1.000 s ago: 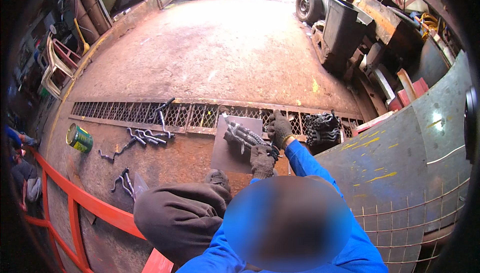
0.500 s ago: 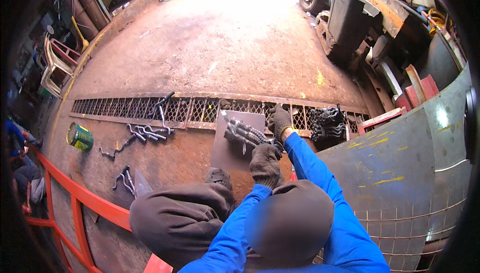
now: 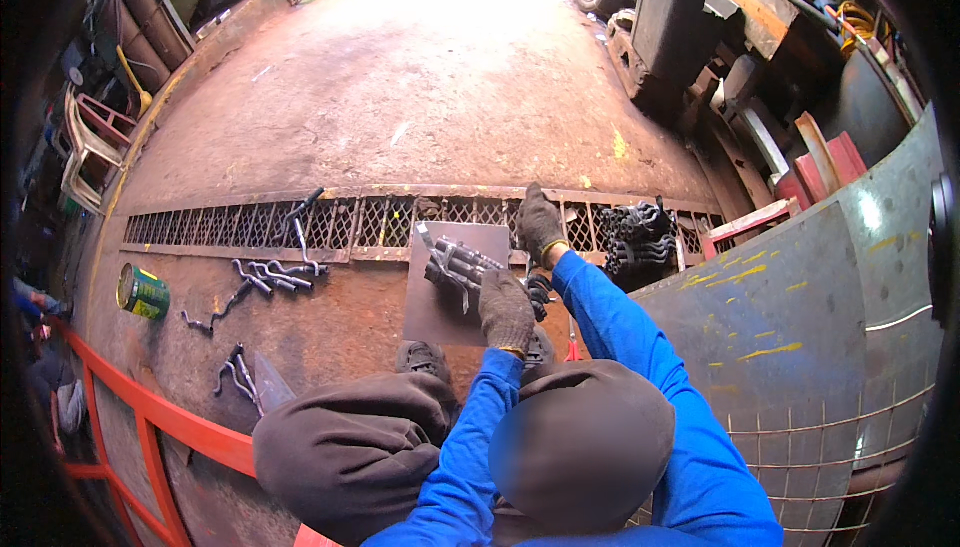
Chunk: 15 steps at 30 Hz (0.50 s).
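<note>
A bundle of bent dark metal bars (image 3: pixel 462 263) lies across a flat brown plate (image 3: pixel 436 312) on the floor before me. My left hand (image 3: pixel 506 309), in a dark knitted glove, is closed on the near right part of this bundle and hides some of it. Beyond the bundle's right end, my gloved right hand (image 3: pixel 539 223) is raised over the floor grating with its fingers drawn together. Whatever it may pinch is too small to make out. Right of that hand sits a stack of similar bent bars (image 3: pixel 637 237).
Loose bent bars (image 3: pixel 280 275) lie left of the plate, partly by the floor grating (image 3: pixel 380 227). A green can (image 3: pixel 143 292) stands farther left. A red metal frame (image 3: pixel 170 417) crosses the lower left; a large metal sheet (image 3: pixel 760 347) leans at the right.
My left hand has shifted farther up over the bundle, covering more of its middle. My right hand has moved slightly away from me. The whole view has turned a little.
</note>
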Each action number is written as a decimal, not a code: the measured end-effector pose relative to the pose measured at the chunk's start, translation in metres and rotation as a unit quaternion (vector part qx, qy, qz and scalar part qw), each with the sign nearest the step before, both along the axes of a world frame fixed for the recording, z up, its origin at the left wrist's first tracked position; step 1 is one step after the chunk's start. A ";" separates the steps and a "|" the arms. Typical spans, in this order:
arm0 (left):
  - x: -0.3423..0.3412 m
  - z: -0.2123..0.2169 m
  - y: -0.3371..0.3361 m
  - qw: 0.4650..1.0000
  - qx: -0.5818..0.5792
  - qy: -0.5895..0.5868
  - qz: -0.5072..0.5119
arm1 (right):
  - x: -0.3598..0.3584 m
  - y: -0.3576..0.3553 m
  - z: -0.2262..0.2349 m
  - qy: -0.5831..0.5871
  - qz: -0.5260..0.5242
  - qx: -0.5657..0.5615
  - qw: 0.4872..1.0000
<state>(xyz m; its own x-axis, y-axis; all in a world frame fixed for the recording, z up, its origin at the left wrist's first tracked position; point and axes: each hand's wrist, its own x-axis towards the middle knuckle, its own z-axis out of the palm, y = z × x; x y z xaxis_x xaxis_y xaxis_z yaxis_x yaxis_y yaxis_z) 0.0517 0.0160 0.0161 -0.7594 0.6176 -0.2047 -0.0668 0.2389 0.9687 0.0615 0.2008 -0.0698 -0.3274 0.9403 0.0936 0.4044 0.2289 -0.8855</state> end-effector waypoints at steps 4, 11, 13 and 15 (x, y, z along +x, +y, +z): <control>-0.002 -0.017 -0.004 0.997 -0.023 -0.078 -0.002 | -0.004 -0.011 -0.013 -0.223 0.053 0.244 0.942; 0.002 0.005 -0.019 0.984 0.020 -0.175 -0.005 | -0.011 -0.002 -0.028 -0.287 0.137 0.230 0.920; 0.000 0.009 -0.020 0.998 -0.040 0.015 -0.049 | -0.004 0.008 -0.040 -0.259 0.075 0.322 0.907; 0.002 0.015 -0.019 0.970 -0.090 0.201 -0.097 | 0.001 0.020 -0.048 -0.008 0.060 0.096 0.994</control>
<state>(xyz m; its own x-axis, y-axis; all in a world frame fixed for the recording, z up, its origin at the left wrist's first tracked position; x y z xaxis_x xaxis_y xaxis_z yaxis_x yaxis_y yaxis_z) 0.0536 -0.0027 0.0314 -0.6727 0.7391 -0.0341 0.3717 0.3775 0.8481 0.0628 0.2209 -0.1174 -0.4388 0.8599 0.2609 0.3778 0.4399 -0.8147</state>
